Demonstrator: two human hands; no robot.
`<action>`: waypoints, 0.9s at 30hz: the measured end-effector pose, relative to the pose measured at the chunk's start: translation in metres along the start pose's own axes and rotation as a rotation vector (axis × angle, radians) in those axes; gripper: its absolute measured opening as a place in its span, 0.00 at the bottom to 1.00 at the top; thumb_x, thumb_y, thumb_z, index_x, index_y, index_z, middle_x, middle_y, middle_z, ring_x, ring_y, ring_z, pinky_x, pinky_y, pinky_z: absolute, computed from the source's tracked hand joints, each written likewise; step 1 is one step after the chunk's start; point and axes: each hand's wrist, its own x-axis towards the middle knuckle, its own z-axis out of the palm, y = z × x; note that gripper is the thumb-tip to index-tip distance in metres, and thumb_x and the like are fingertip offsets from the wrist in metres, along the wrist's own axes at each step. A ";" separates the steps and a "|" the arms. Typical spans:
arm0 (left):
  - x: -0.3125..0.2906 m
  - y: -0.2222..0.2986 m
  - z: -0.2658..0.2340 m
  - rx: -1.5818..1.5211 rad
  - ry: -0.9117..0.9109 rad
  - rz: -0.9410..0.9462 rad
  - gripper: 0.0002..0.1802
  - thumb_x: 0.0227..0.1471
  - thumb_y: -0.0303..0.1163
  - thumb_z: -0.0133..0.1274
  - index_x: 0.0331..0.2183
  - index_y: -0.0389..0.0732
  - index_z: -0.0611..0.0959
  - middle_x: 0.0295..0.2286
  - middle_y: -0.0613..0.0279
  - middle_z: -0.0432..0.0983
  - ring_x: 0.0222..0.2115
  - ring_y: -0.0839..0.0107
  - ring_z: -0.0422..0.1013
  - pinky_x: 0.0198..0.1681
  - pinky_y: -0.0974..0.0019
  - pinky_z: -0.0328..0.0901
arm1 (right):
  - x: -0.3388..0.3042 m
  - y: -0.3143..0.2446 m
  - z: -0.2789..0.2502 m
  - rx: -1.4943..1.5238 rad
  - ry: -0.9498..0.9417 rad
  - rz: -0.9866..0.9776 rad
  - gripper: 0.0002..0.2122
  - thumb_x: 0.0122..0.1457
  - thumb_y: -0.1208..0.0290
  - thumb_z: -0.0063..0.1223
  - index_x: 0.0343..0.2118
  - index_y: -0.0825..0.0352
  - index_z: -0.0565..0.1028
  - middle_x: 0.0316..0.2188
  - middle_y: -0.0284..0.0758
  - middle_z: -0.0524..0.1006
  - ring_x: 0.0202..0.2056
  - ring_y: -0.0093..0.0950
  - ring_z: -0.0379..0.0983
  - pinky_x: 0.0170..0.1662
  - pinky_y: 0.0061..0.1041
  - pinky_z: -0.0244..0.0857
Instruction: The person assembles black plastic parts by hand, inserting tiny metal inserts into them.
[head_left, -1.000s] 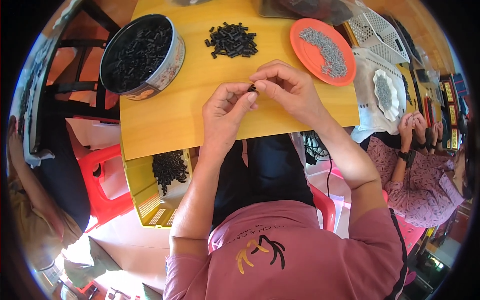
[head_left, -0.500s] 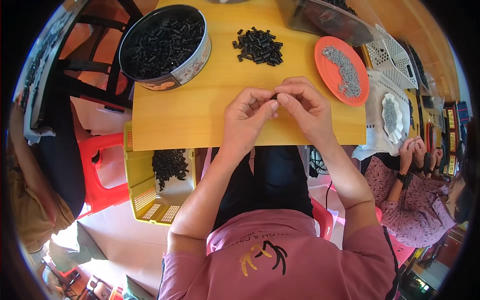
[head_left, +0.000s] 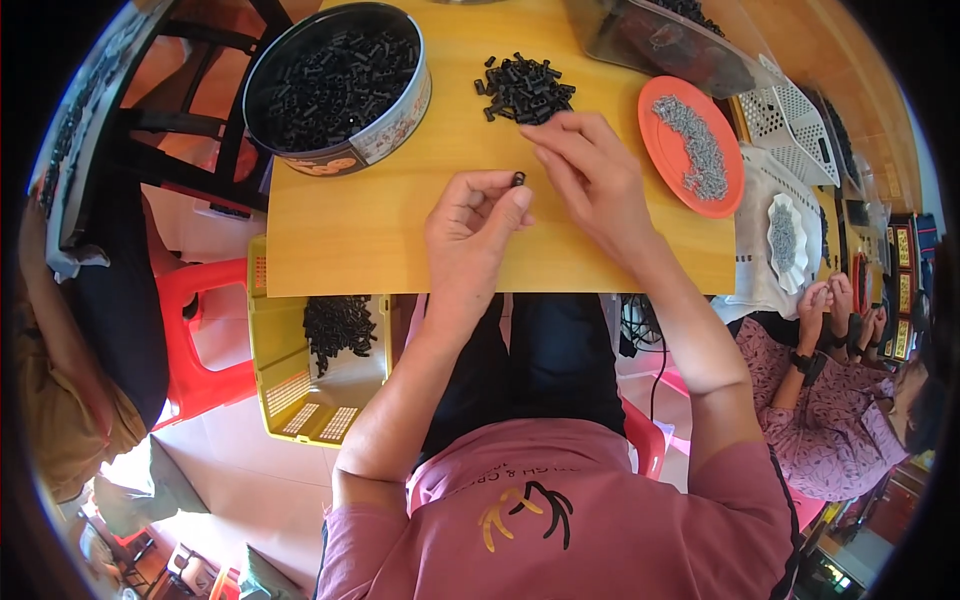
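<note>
My left hand (head_left: 472, 222) pinches a small black plastic piece (head_left: 518, 180) between thumb and fingertips, with its round end facing up. It is held over the yellow-brown tabletop (head_left: 370, 235). My right hand (head_left: 592, 180) is stretched out, its fingertips at the near edge of a loose pile of black plastic pieces (head_left: 530, 88). Thumb and forefinger stand apart, and nothing shows between them. To the right of that hand lies an orange-red plate (head_left: 665, 160) bearing a curved heap of small grey metal parts (head_left: 692, 140).
A round tin (head_left: 395, 125) full of black pieces stands at the table's far left. A clear bin (head_left: 620, 40), a white perforated basket (head_left: 790, 125) and a scalloped white dish (head_left: 797, 262) are at right. Below left, a yellow crate (head_left: 285, 390) holds black pieces. People sit on both sides.
My hands have parted. The right one has moved up toward the black pile, while the left has shifted slightly left, keeping the small black piece. The view has moved a little.
</note>
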 end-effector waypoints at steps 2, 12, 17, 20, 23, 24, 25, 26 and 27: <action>0.000 0.004 -0.007 0.010 0.025 0.018 0.09 0.55 0.22 0.56 0.39 0.35 0.77 0.31 0.61 0.78 0.29 0.76 0.73 0.36 0.73 0.68 | 0.017 0.022 0.009 -0.281 -0.044 -0.219 0.14 0.48 0.81 0.59 0.40 0.61 0.80 0.33 0.32 0.75 0.28 0.30 0.76 0.28 0.29 0.70; -0.004 0.003 -0.020 0.044 -0.021 0.087 0.09 0.55 0.22 0.56 0.40 0.35 0.77 0.33 0.60 0.78 0.30 0.76 0.73 0.38 0.72 0.68 | 0.044 0.036 0.023 -0.516 -0.268 -0.347 0.11 0.47 0.73 0.53 0.35 0.60 0.80 0.32 0.30 0.72 0.34 0.29 0.74 0.30 0.30 0.70; -0.005 0.002 -0.022 0.032 -0.049 0.087 0.09 0.56 0.22 0.56 0.40 0.35 0.77 0.33 0.60 0.78 0.30 0.77 0.72 0.38 0.72 0.68 | 0.039 0.036 0.025 -0.500 -0.290 -0.399 0.09 0.47 0.72 0.53 0.32 0.61 0.79 0.33 0.30 0.72 0.35 0.28 0.74 0.31 0.29 0.70; -0.006 0.002 -0.023 0.034 -0.052 0.085 0.09 0.56 0.22 0.56 0.40 0.35 0.77 0.33 0.61 0.78 0.31 0.77 0.72 0.38 0.72 0.68 | 0.031 0.033 0.025 -0.475 -0.302 -0.410 0.08 0.47 0.72 0.52 0.31 0.63 0.78 0.33 0.30 0.73 0.36 0.28 0.73 0.30 0.28 0.70; -0.009 0.002 -0.022 0.049 -0.052 0.070 0.09 0.56 0.22 0.56 0.40 0.35 0.77 0.32 0.62 0.77 0.31 0.78 0.72 0.38 0.73 0.68 | 0.020 0.030 0.023 -0.424 -0.283 -0.415 0.08 0.47 0.73 0.53 0.31 0.63 0.78 0.34 0.30 0.74 0.36 0.29 0.73 0.31 0.28 0.70; -0.009 0.001 -0.022 0.070 -0.072 0.080 0.09 0.56 0.22 0.56 0.40 0.35 0.77 0.32 0.63 0.77 0.31 0.78 0.72 0.38 0.74 0.67 | 0.016 0.029 0.022 -0.395 -0.276 -0.409 0.08 0.47 0.73 0.53 0.31 0.64 0.77 0.34 0.30 0.74 0.35 0.29 0.73 0.31 0.29 0.71; -0.010 0.001 -0.022 0.089 -0.093 0.089 0.09 0.56 0.22 0.56 0.40 0.35 0.77 0.32 0.64 0.76 0.31 0.79 0.71 0.38 0.74 0.67 | 0.013 0.028 0.020 -0.398 -0.276 -0.407 0.08 0.47 0.73 0.53 0.31 0.64 0.77 0.34 0.30 0.74 0.35 0.29 0.73 0.31 0.29 0.71; -0.010 0.001 -0.022 0.088 -0.096 0.087 0.09 0.56 0.22 0.56 0.40 0.35 0.77 0.32 0.64 0.76 0.31 0.79 0.71 0.38 0.74 0.67 | 0.009 0.027 0.018 -0.365 -0.276 -0.387 0.08 0.46 0.74 0.55 0.31 0.64 0.77 0.33 0.30 0.74 0.35 0.30 0.74 0.31 0.29 0.71; -0.010 0.000 -0.022 0.121 -0.107 0.093 0.09 0.56 0.22 0.56 0.40 0.34 0.77 0.32 0.64 0.76 0.31 0.79 0.71 0.38 0.74 0.67 | 0.006 0.026 0.016 -0.332 -0.276 -0.367 0.08 0.46 0.75 0.56 0.31 0.64 0.77 0.33 0.31 0.75 0.35 0.31 0.74 0.31 0.30 0.71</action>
